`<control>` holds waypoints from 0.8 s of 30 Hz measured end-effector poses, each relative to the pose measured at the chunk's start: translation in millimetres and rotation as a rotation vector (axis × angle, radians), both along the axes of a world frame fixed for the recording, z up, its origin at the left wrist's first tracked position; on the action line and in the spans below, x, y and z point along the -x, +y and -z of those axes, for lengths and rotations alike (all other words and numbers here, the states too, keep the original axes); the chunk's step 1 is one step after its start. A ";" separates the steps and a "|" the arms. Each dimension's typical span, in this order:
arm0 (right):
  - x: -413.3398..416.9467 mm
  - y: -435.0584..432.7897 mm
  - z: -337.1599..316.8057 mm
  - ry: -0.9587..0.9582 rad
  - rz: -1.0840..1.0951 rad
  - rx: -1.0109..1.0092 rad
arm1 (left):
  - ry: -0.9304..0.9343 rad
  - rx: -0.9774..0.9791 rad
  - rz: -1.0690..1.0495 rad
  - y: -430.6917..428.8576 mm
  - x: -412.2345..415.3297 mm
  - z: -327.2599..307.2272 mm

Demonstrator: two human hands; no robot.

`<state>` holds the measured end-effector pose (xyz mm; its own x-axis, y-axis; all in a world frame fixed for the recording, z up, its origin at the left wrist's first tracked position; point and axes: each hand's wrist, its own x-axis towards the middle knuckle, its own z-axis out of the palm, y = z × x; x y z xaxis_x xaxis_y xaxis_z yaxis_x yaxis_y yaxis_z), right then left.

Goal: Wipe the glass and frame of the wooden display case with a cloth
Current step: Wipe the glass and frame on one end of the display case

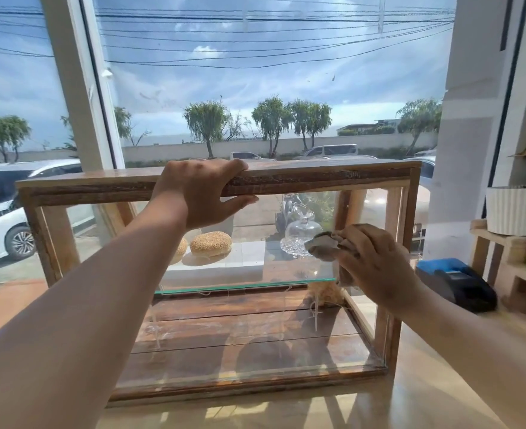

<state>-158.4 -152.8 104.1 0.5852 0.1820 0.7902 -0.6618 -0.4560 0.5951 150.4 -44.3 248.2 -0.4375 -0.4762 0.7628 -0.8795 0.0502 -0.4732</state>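
Note:
The wooden display case (317,178) stands on a light counter in front of a big window, its glass front facing me. My left hand (199,193) grips the case's top front rail, fingers over the top and thumb under it. My right hand (370,261) holds a crumpled brownish cloth (323,244) and presses it against the front glass near the right post. Inside, sesame buns (210,243) lie on a glass shelf beside a clear glass dome (302,232). Another piece of bread sits on the wooden floor of the case, partly hidden by my right hand.
A black and blue card terminal (453,281) lies on the counter right of the case. Behind it a wooden stand (503,252) carries a white ribbed planter (515,209) and a small green pot. The window glass is just behind the case.

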 end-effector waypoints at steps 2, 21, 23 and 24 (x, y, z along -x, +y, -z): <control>4.0 6.3 15.5 0.101 0.003 -0.004 | 0.001 -0.011 -0.008 0.2 0.5 -0.1; -27.1 24.2 -1.7 0.091 -0.077 -0.122 | 0.021 -0.066 -0.062 1.1 1.4 -1.4; -39.3 23.4 -28.4 -0.027 -0.103 -0.074 | 0.023 -0.070 -0.064 0.5 1.1 -1.3; -45.4 22.2 -41.9 -0.066 -0.102 -0.048 | 0.023 -0.069 -0.064 0.1 1.0 -1.3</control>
<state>-113.0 -130.5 146.0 0.5123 0.1991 0.8354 -0.6471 -0.5500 0.5279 149.4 -44.1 249.5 -0.3873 -0.5542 0.7368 -0.8925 0.0250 -0.4503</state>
